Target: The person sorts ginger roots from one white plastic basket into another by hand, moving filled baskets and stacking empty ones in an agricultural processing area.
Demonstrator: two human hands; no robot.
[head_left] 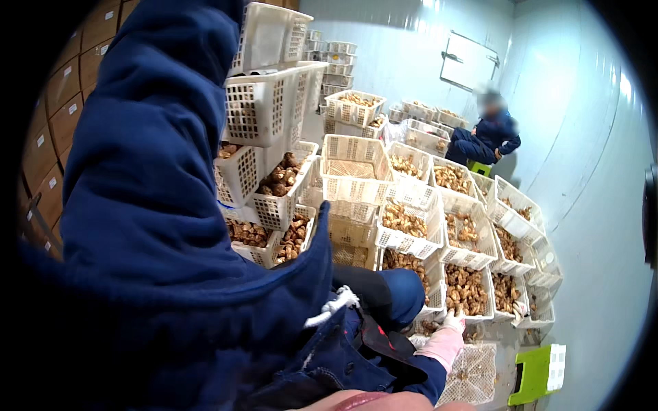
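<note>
My left arm, in a dark blue padded sleeve (161,157), reaches up across the left side; its hand is out of view. Low down at the right, my right hand (454,320) wears a white glove with a pink cuff (443,348). It is at the near edge of a white plastic crate (478,317) of brown mushrooms (467,289). Its fingers are too small and partly hidden to show whether they grip anything. Left of that crate, another batch of mushrooms (406,266) lies partly behind my knee (404,296).
Stacked white crates (255,109) rise beside my left arm. An empty crate (356,147) tops a middle stack. Cardboard boxes (65,92) line the left. A seated person (488,133) is by the far wall. A green stool (531,375) stands at lower right, beside an overturned-looking crate (471,375).
</note>
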